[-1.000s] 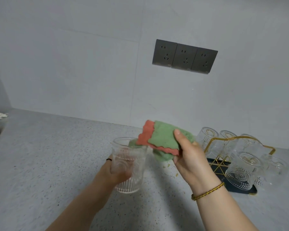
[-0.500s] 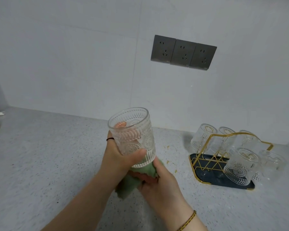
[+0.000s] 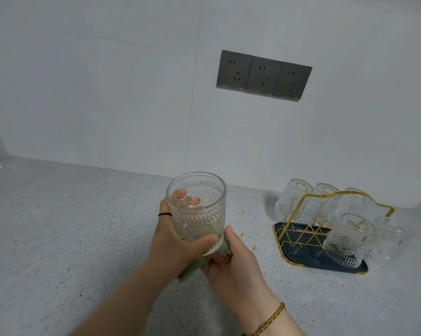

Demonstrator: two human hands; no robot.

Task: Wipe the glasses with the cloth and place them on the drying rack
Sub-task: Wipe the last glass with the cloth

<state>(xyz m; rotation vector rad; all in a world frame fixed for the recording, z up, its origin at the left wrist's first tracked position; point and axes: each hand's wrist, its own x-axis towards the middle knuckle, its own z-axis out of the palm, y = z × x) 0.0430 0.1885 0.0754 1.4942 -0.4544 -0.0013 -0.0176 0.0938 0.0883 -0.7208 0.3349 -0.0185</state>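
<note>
Glass [image 3: 196, 209] in left hand [image 3: 173, 243], cloth [image 3: 192, 267] and right hand [image 3: 236, 265] beneath, rack [image 3: 299, 248] well apart.

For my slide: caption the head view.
Left hand holds a glass while right hand presses a cloth under it.

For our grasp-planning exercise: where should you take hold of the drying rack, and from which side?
Grip the gold handle arching over the rack, coming from above. Glasses crowd both its sides, leaving only that raised bar free.

Glass [image 3: 196, 212] higher than a second ago; cloth [image 3: 191, 269] from beside its rim to beneath its base.
</note>
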